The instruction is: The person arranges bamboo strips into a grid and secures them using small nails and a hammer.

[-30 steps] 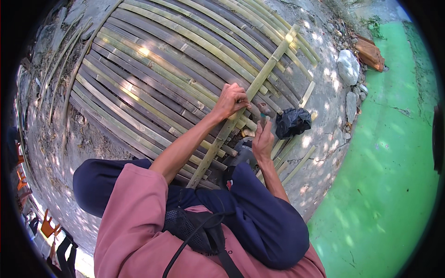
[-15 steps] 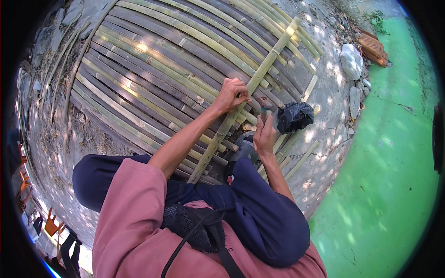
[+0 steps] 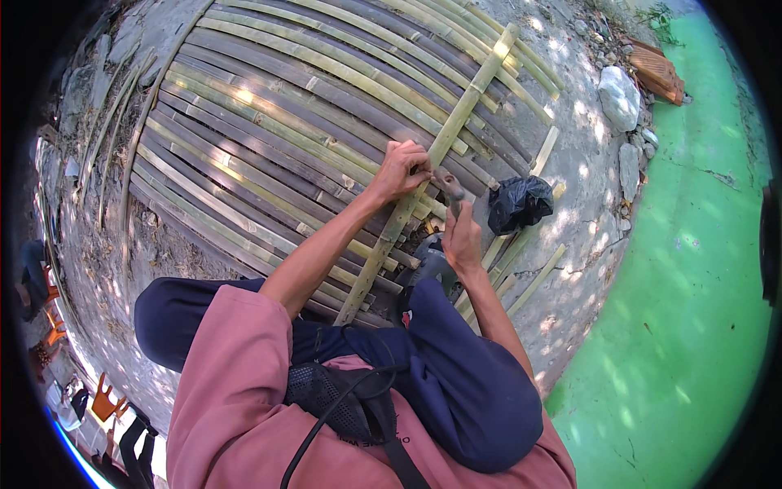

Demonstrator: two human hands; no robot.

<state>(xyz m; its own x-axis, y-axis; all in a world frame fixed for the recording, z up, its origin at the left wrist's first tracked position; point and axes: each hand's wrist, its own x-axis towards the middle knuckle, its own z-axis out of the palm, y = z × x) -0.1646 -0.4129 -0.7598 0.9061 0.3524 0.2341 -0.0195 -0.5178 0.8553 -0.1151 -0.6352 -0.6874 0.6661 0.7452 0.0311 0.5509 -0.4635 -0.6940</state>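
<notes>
The left hand (image 3: 401, 169) is at the bamboo crosspiece (image 3: 468, 99), which lies across the long bamboo strips (image 3: 245, 95); its fingertips are bent together, but I cannot tell what they pinch. The right hand (image 3: 463, 241) has its fingers wrapped around a hammer (image 3: 452, 189), whose head is just beside the left fingertips.

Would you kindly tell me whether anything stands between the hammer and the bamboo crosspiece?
The left hand, at the crosspiece close by the head of the hammer, appears partly between them; nothing else visible is. The black bag lies to the right.
</notes>
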